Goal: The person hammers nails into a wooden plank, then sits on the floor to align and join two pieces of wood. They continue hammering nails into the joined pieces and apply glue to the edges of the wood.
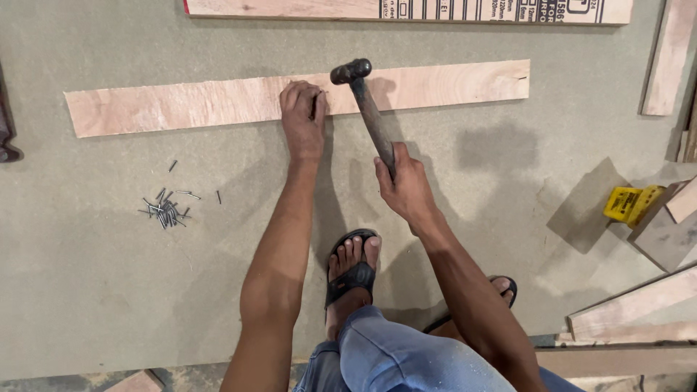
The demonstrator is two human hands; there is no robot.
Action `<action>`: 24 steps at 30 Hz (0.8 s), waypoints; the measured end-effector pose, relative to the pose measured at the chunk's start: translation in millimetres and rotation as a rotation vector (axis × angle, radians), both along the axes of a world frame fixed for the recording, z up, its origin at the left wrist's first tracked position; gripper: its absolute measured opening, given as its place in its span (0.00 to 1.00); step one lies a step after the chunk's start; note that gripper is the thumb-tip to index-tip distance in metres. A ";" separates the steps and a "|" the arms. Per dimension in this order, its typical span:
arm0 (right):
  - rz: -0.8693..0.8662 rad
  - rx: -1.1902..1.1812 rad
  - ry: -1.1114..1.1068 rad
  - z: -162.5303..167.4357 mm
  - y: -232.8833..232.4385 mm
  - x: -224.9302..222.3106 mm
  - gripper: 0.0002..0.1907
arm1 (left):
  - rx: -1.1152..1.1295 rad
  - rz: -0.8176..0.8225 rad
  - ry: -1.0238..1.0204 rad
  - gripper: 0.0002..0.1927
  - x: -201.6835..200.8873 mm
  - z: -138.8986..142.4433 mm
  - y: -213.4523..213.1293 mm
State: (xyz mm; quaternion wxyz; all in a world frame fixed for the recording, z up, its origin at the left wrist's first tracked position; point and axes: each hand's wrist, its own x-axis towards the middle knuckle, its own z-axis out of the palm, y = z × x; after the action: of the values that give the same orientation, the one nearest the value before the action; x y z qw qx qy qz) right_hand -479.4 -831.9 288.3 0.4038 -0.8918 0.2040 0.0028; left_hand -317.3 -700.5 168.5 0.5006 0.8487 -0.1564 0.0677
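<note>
A long plywood strip [181, 105] lies across a large grey-green board [94, 276]. My left hand [303, 120] rests on the strip's near edge, fingers pinched together on a small nail that is barely visible. My right hand [406, 185] grips the wooden handle of a hammer [367, 109]. The hammer's dark metal head hangs just above the strip, right beside my left fingers.
A loose pile of several nails [167, 209] lies on the board to the left. Another printed plywood sheet [406, 9] is at the top. Wood offcuts [639, 305] and a yellow object [633, 203] sit at the right. My sandalled feet [353, 265] stand on the board.
</note>
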 end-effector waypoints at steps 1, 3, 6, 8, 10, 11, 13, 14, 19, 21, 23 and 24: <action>0.004 -0.017 0.008 2.4 0.6 0.7 0.13 | -0.017 0.006 0.006 0.05 0.4 -1.3 0.2; 0.039 -0.030 0.006 4.6 2.0 1.2 0.13 | -0.022 0.009 0.004 0.06 1.1 -3.1 0.4; 0.090 -0.088 0.017 1.5 3.8 4.9 0.13 | -0.031 0.007 0.015 0.07 1.8 -3.3 -0.6; 0.130 -0.139 0.050 -2.3 3.7 11.3 0.13 | -0.084 0.024 0.088 0.07 1.6 -2.2 -1.2; 0.175 -0.189 0.096 -4.3 3.1 18.2 0.14 | -0.030 0.019 0.057 0.07 1.4 -1.0 -1.4; 0.157 -0.168 0.099 -3.8 3.1 19.2 0.13 | -0.004 0.017 0.043 0.07 0.8 -0.7 -1.6; 0.120 -0.128 0.097 -0.5 4.1 18.4 0.13 | 0.030 0.010 0.015 0.06 1.2 -0.5 -1.2; 0.102 -0.110 0.021 2.1 7.2 14.0 0.14 | 0.051 0.007 0.008 0.06 1.1 -0.7 -0.6; 0.043 -0.020 -0.259 6.8 18.1 -2.7 0.18 | -0.068 0.011 0.009 0.05 2.4 -2.3 -0.2; 0.099 -0.124 -0.148 0.9 15.3 7.6 0.18 | -0.065 0.020 0.002 0.06 3.4 -2.5 -0.2; 0.132 -0.159 0.025 -1.6 8.8 16.4 0.18 | -0.042 0.022 0.026 0.08 2.4 -2.6 0.8; 0.138 -0.147 0.119 -1.8 4.7 21.8 0.17 | -0.044 0.020 0.012 0.07 2.4 -2.9 0.6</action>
State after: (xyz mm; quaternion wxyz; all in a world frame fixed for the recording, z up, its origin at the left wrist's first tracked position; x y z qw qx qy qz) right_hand -457.6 -827.2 286.5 0.3233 -0.9292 0.1655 0.0686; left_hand -315.0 -699.9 165.6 0.5192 0.8395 -0.1435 0.0711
